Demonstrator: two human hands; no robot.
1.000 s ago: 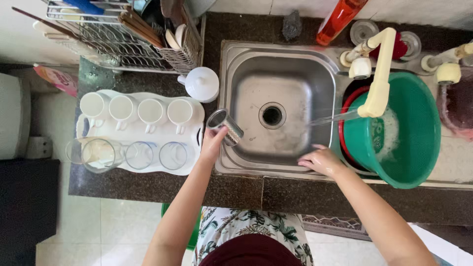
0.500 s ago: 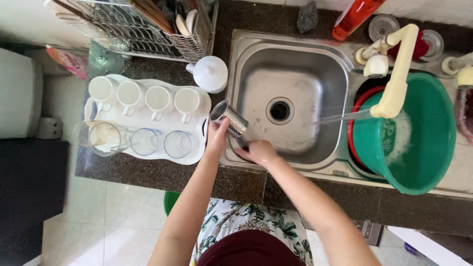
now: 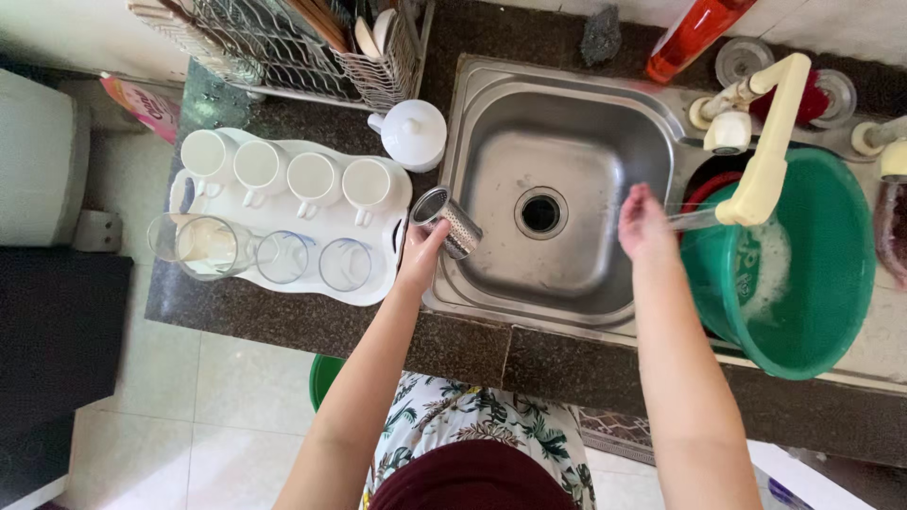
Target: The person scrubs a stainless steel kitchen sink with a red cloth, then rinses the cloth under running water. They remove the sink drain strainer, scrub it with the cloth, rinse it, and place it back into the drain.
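My left hand [image 3: 419, 253] grips a small perforated metal strainer cup [image 3: 447, 220] over the left rim of the steel sink [image 3: 567, 113], its mouth turned up and to the left. My right hand [image 3: 644, 221] is raised over the right part of the sink with fingers apart, under the thin stream of water from the cream faucet [image 3: 770, 142]. It holds nothing. The stream runs towards the green basin [image 3: 822, 312] of soapy water on the right.
A white tray [image 3: 283, 203] left of the sink carries several white mugs and clear glasses. A white lidded pot [image 3: 413, 133] stands behind it, next to a wire dish rack [image 3: 283, 38]. An orange bottle [image 3: 694, 36] and a grey sponge [image 3: 600, 36] sit behind the sink.
My right hand left the strainer cup and moved right, up to the water stream. My left hand kept the cup at the sink's left rim.
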